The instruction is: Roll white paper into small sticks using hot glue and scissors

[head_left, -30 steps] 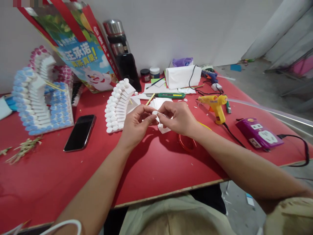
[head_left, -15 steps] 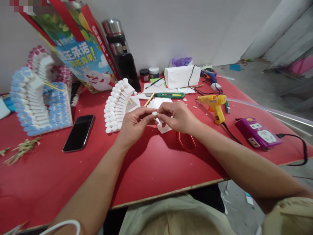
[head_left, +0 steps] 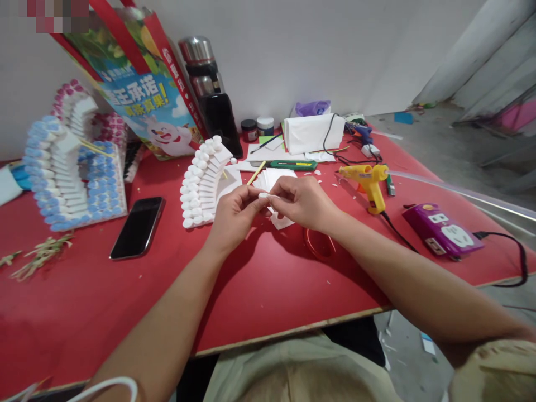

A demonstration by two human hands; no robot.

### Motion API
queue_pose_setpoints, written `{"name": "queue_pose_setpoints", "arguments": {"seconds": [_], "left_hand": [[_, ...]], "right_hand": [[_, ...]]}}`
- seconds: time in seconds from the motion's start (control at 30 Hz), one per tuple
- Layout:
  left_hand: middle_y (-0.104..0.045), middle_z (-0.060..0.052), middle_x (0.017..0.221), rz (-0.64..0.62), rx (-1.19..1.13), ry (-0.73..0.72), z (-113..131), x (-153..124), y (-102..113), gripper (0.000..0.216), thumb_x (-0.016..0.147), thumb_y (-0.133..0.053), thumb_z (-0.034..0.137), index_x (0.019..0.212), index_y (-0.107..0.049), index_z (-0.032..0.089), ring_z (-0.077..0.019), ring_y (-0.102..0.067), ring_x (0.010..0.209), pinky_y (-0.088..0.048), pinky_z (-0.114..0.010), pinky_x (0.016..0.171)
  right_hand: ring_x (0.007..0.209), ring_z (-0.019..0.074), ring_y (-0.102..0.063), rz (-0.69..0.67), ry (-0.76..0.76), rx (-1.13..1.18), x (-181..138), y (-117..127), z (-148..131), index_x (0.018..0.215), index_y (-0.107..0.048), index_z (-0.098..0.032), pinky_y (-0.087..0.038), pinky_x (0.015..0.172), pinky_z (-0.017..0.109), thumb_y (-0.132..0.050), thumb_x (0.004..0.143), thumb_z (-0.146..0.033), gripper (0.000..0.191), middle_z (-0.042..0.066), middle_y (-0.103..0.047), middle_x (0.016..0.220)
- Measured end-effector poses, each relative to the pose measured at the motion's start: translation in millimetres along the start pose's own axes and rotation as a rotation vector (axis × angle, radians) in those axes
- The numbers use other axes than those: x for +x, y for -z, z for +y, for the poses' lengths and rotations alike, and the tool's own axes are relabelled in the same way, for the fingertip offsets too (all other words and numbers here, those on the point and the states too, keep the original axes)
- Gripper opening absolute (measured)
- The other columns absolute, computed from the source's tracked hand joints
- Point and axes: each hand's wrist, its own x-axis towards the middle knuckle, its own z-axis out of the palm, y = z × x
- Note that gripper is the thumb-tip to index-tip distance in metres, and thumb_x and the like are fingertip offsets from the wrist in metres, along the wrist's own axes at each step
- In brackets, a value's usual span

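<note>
Between the fingertips of both hands is a small white rounded piece, mostly covered by the fingers. My left hand pinches it from the left; my right hand pinches it from the right. Just behind the hands lies a fan of white paper strips, partly hidden. Left of my left hand stands a curved white model, edged with rows of similar white rounded pieces. A red wire loop rests below my right hand.
A yellow glue gun and a purple power socket are at right. A green cutter knife lies behind the hands. At left are a phone, a blue-and-white model and a printed bag. The red table's edge is near my body.
The view has shifted slightly, so things on the table appear a little further right. Both hands stay together around the small white piece, with only slight finger movement.
</note>
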Motion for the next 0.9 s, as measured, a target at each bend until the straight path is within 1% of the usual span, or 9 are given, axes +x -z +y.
{"name": "queue_pose_setpoints", "arguments": {"seconds": [0.13, 0.27, 0.33, 0.4, 0.47, 0.53, 0.63, 0.77, 0.9], "left_hand": [[-0.072, -0.001, 0.075, 0.016, -0.12, 0.036, -0.5, 0.7, -0.3, 0.022, 0.076, -0.085, 0.032, 0.084, -0.07, 0.017, -0.016, -0.069, 0.069, -0.059, -0.029, 0.07], [-0.072, -0.001, 0.073, 0.023, -0.148, 0.035, -2.0, 2.2, 0.5, 0.023, 0.075, -0.086, 0.031, 0.084, -0.071, 0.017, -0.0153, -0.068, 0.066, -0.058, -0.029, 0.069], [-0.07, 0.0, 0.071, 0.03, -0.143, 0.019, -2.9, 4.3, 2.8, 0.021, 0.075, -0.086, 0.03, 0.084, -0.072, 0.017, -0.0135, -0.065, 0.063, -0.056, -0.027, 0.066], [-0.07, 0.001, 0.071, 0.033, -0.146, 0.001, -4.7, 7.0, 6.2, 0.019, 0.077, -0.085, 0.03, 0.086, -0.073, 0.018, -0.0117, -0.063, 0.06, -0.053, -0.026, 0.065], [-0.069, 0.001, 0.071, 0.034, -0.156, -0.015, -7.3, 9.2, 9.3, 0.017, 0.078, -0.084, 0.03, 0.088, -0.074, 0.019, -0.0107, -0.062, 0.06, -0.052, -0.025, 0.065], [-0.069, 0.002, 0.07, 0.042, -0.15, -0.018, -9.9, 10.2, 10.9, 0.017, 0.078, -0.084, 0.029, 0.089, -0.075, 0.019, -0.0108, -0.062, 0.062, -0.052, -0.025, 0.066], [-0.072, 0.001, 0.076, 0.048, -0.13, -0.023, -11.0, 9.5, 10.4, 0.018, 0.077, -0.085, 0.028, 0.089, -0.075, 0.019, -0.0113, -0.065, 0.069, -0.052, -0.024, 0.071], [-0.072, 0.0, 0.076, 0.011, -0.09, -0.045, -8.5, 8.0, 9.2, 0.02, 0.078, -0.084, 0.032, 0.09, -0.075, 0.019, -0.0128, -0.065, 0.068, -0.053, -0.026, 0.071], [-0.071, 0.0, 0.074, 0.018, -0.089, -0.053, -6.8, 8.0, 9.3, 0.021, 0.078, -0.085, 0.032, 0.091, -0.075, 0.018, -0.0112, -0.062, 0.064, -0.05, -0.025, 0.067]], "right_hand": [[0.053, 0.0102, -0.045, 0.044, 0.066, -0.093, -2.4, -2.2, -0.1, 0.073, -0.062, -0.018, -0.028, 0.052, 0.025, -0.063, 0.083, -0.023, 0.011, -0.002, -0.059, 0.058], [0.057, 0.0119, -0.048, 0.06, 0.153, -0.17, -3.9, -1.5, -2.4, 0.077, -0.062, -0.018, -0.031, 0.057, 0.027, -0.062, 0.085, -0.023, 0.009, 0.0, -0.06, 0.063], [0.059, 0.0136, -0.056, 0.002, 0.045, 0.037, -1.9, 1.9, -4.2, 0.081, -0.061, -0.019, -0.039, 0.057, 0.027, -0.065, 0.088, -0.031, 0.015, 0.001, -0.064, 0.068], [0.06, 0.0162, -0.065, -0.084, -0.176, 0.39, 2.4, 6.4, -4.5, 0.09, -0.059, -0.02, -0.05, 0.058, 0.028, -0.064, 0.093, -0.045, 0.025, 0.004, -0.07, 0.076], [0.061, 0.0202, -0.072, -0.216, -0.413, 0.719, 7.7, 10.1, -2.4, 0.102, -0.057, -0.021, -0.058, 0.06, 0.034, -0.052, 0.099, -0.056, 0.035, 0.007, -0.073, 0.083], [0.067, 0.0237, -0.076, -0.389, -0.569, 0.951, 12.2, 11.7, 1.8, 0.11, -0.057, -0.02, -0.062, 0.064, 0.039, -0.035, 0.105, -0.056, 0.042, 0.011, -0.075, 0.088], [0.073, 0.0232, -0.077, -0.541, -0.649, 1.174, 14.9, 10.4, 7.5, 0.113, -0.059, -0.015, -0.064, 0.066, 0.038, -0.025, 0.109, -0.041, 0.043, 0.014, -0.077, 0.093], [0.061, 0.018, -0.071, -0.512, -0.683, 1.238, 13.6, 9.0, 6.1, 0.106, -0.062, -0.013, -0.064, 0.059, 0.035, -0.032, 0.109, -0.03, 0.035, 0.007, -0.072, 0.079], [0.054, 0.015, -0.064, -0.475, -0.642, 1.159, 11.6, 11.8, 0.0, 0.1, -0.064, -0.014, -0.064, 0.057, 0.036, -0.042, 0.107, -0.036, 0.031, 0.002, -0.066, 0.073]]}}
